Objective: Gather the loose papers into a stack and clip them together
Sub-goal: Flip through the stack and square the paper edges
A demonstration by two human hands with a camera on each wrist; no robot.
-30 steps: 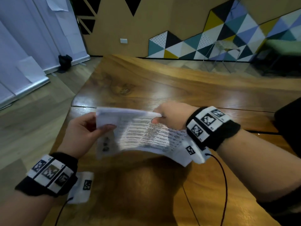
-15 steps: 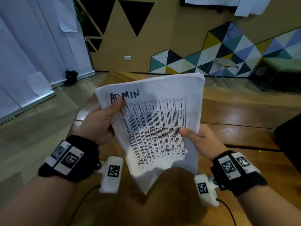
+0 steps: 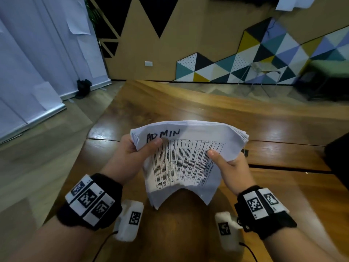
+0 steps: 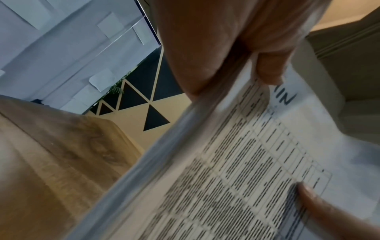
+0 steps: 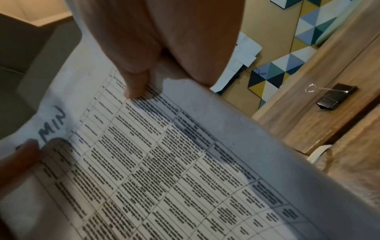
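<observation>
While both hands pinch the paper stack [image 3: 186, 163] upright over the table [image 3: 188, 110], w/ left hand [image 3: 132, 156] on its left edge and right hand [image 3: 231, 167] on its right, the sheets bow between them. Top sheet reads "ADMIN" in marker above a printed table, text too small to read. Binder clip [image 5: 334, 95] lies on the table just beyond the right hand, so that hand is nearer; its long axis runs away from that hand.

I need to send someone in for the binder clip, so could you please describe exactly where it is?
On the long wooden table, look just past the paper stack, beside the right hand. The binder clip lies by the dark seam between planks: small, black, with silver wire handles, the only loose item visible there.
</observation>
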